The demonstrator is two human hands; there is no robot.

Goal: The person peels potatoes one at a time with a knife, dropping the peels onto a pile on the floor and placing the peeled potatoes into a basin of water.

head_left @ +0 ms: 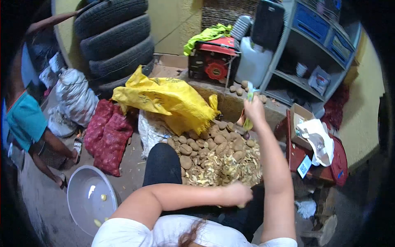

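My right hand (255, 109) reaches forward to the ledge beyond the potato pile, closed around a thin green-and-white thing (250, 95); a yellowish strip hangs below it. My left hand (238, 194) is blurred and curled in over my lap, at the near edge of the pile. A small pale bit shows under its fingers, and I cannot tell what it is. In front of me lie unpeeled potatoes (219, 138) with a heap of peelings (224, 168) on their near side. Several potatoes (239, 91) sit on the ledge near my right hand.
A plastic basin (74, 196) holding a few peeled pieces stands at left, near red net sacks of onions (108, 140). Behind the pile are a yellow sack (168, 96), stacked tyres (119, 41) and a generator (212, 61). A small table (291, 154) stands right; another person (29, 123) is left.
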